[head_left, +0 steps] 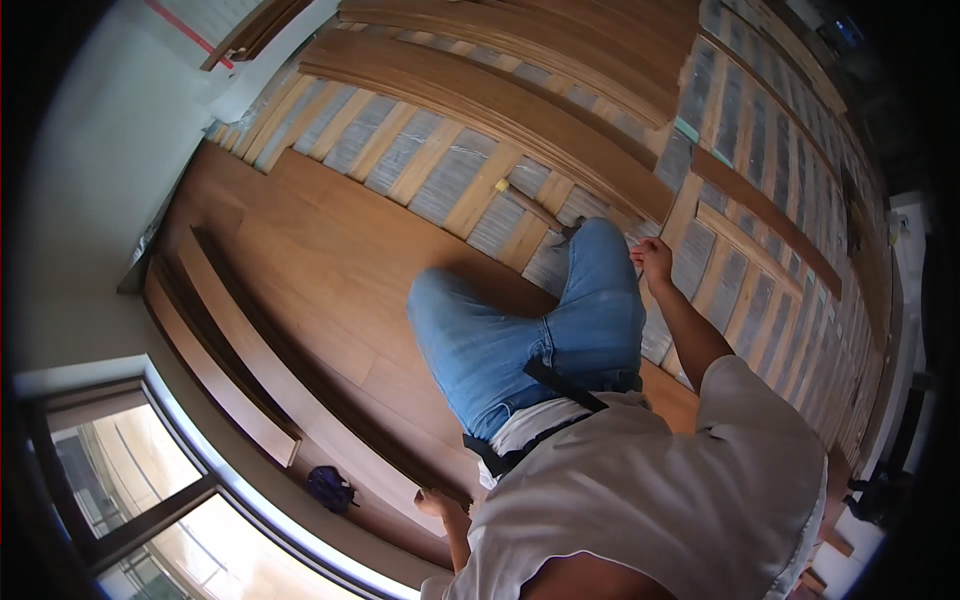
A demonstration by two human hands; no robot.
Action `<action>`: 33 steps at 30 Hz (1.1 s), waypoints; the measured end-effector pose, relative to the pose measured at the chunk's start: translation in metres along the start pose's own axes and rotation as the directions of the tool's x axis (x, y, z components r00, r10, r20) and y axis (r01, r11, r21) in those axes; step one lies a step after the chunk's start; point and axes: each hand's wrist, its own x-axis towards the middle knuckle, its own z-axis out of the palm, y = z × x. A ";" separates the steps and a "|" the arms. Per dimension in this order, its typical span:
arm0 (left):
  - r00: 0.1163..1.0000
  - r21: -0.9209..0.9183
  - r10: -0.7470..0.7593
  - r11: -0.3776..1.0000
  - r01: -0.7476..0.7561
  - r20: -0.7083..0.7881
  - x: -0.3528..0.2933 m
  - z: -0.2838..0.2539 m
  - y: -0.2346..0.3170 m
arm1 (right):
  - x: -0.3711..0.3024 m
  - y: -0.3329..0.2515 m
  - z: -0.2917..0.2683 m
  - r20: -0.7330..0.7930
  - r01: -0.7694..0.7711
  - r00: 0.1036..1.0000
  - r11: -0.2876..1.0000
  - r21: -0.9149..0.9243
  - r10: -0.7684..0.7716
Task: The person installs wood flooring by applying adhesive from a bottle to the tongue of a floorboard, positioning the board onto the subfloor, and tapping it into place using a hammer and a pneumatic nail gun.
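Observation:
My left hand is closed around the near end of a long wooden floorboard, which lies along the left side over the laid floor. By my right knee, my right hand is held with its fingers curled together; whether anything small is in them I cannot make out. A hammer with a wooden handle lies on the battens just beyond that knee, its head partly hidden by the leg. Beneath me spreads the laid brown plank floor, its far edge meeting the battens.
Stacks of floorboards lie across the pale battens and silvery sheeting ahead. Another board rests along the window wall, near a dark purple bundle. A single brown plank crosses the battens on the right.

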 end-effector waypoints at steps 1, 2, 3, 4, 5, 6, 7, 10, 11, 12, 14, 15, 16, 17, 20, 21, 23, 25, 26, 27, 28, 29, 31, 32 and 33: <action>0.987 -0.123 0.014 0.992 0.006 0.158 0.001 0.011 0.033 | 0.002 0.018 -0.016 -0.021 -0.110 0.994 0.993 0.051 0.111; 0.949 -0.184 0.078 0.983 -0.022 0.306 0.011 0.019 0.056 | -0.003 0.026 -0.020 -0.026 -0.172 0.984 0.978 0.121 0.176; 0.884 -0.242 0.138 0.970 -0.029 0.447 0.020 0.028 0.080 | -0.008 0.035 -0.028 -0.003 -0.275 0.960 0.950 0.149 0.278; 0.861 -0.211 0.157 0.976 -0.060 0.484 0.020 0.043 0.107 | -0.006 0.049 -0.046 -0.013 -0.324 0.943 0.928 0.184 0.331; 0.798 -0.142 0.177 0.983 -0.115 0.576 0.019 0.054 0.138 | -0.006 0.060 -0.060 -0.043 -0.370 0.920 0.900 0.231 0.389; 0.728 -0.078 0.181 0.982 -0.173 0.662 0.014 0.065 0.168 | -0.003 0.068 -0.073 -0.055 -0.393 0.906 0.881 0.266 0.420; 0.681 -0.020 0.169 0.975 -0.221 0.712 0.011 0.073 0.195 | 0.005 0.079 -0.086 -0.060 -0.413 0.892 0.862 0.295 0.448; 0.658 0.005 0.165 0.969 -0.248 0.735 0.016 0.084 0.241 | 0.042 0.084 -0.092 -0.051 -0.432 0.877 0.832 0.348 0.478; 0.664 0.014 0.167 0.966 -0.259 0.729 0.010 0.088 0.255 | 0.061 0.086 -0.098 -0.050 -0.400 0.893 0.841 0.363 0.447; 0.668 0.026 0.171 0.961 -0.275 0.724 0.006 0.088 0.265 | 0.082 0.081 -0.095 -0.061 -0.404 0.891 0.848 0.343 0.449; 0.691 0.037 0.177 0.958 -0.283 0.701 -0.004 0.088 0.280 | 0.130 0.072 -0.086 -0.073 -0.403 0.892 0.859 0.317 0.445; 0.699 0.108 0.122 0.955 -0.275 0.704 -0.008 0.092 0.284 | 0.155 0.071 -0.085 -0.072 -0.392 0.898 0.865 0.313 0.434; 0.697 0.171 0.066 0.949 -0.266 0.714 -0.016 0.108 0.288 | 0.178 0.074 -0.100 -0.124 -0.381 0.892 0.872 0.308 0.434; 0.715 0.136 0.086 0.960 -0.247 0.694 -0.027 0.119 0.292 | 0.201 0.077 -0.111 -0.102 -0.386 0.900 0.885 0.260 0.423; 0.633 0.362 -0.045 0.851 -0.382 0.773 -0.052 0.115 0.300 | 0.239 0.065 -0.082 -0.039 -0.503 0.846 0.819 0.275 0.532; 0.624 0.411 -0.064 0.803 -0.431 0.779 -0.062 0.122 0.304 | 0.257 0.066 -0.081 0.071 -0.550 0.826 0.773 0.316 0.559; 0.591 0.421 -0.045 0.745 -0.517 0.805 -0.078 0.118 0.310 | 0.264 0.055 -0.050 0.223 -0.487 0.873 0.732 0.477 0.435; 0.586 0.442 -0.042 0.700 -0.561 0.810 -0.080 0.131 0.320 | 0.267 0.056 -0.050 0.178 -0.414 0.910 0.801 0.432 0.374; 0.572 0.444 -0.036 0.670 -0.595 0.820 -0.076 0.143 0.325 | 0.267 0.059 -0.058 0.185 -0.463 0.886 0.790 0.402 0.425; 0.563 0.448 -0.031 0.642 -0.622 0.826 -0.072 0.152 0.327 | 0.262 0.053 -0.058 0.206 -0.490 0.872 0.777 0.396 0.445; 0.591 0.505 -0.062 0.595 -0.625 0.804 -0.064 0.143 0.309 | 0.252 0.044 -0.039 0.226 -0.499 0.865 0.817 0.291 0.448; 0.569 0.509 0.024 0.419 -0.752 0.822 -0.034 0.149 0.301 | 0.251 0.045 -0.039 0.233 -0.537 0.841 0.803 0.259 0.488; 0.494 0.488 -0.029 0.207 -0.848 0.869 -0.038 0.197 0.336 | 0.258 0.041 -0.052 0.204 -0.573 0.819 0.785 0.235 0.536; 0.511 0.507 -0.023 0.169 -0.845 0.859 -0.036 0.215 0.357 | 0.258 0.035 -0.051 0.191 -0.588 0.808 0.780 0.214 0.557; 0.527 0.525 -0.022 0.135 -0.840 0.850 -0.038 0.234 0.372 | 0.258 0.031 -0.052 0.175 -0.602 0.798 0.776 0.187 0.577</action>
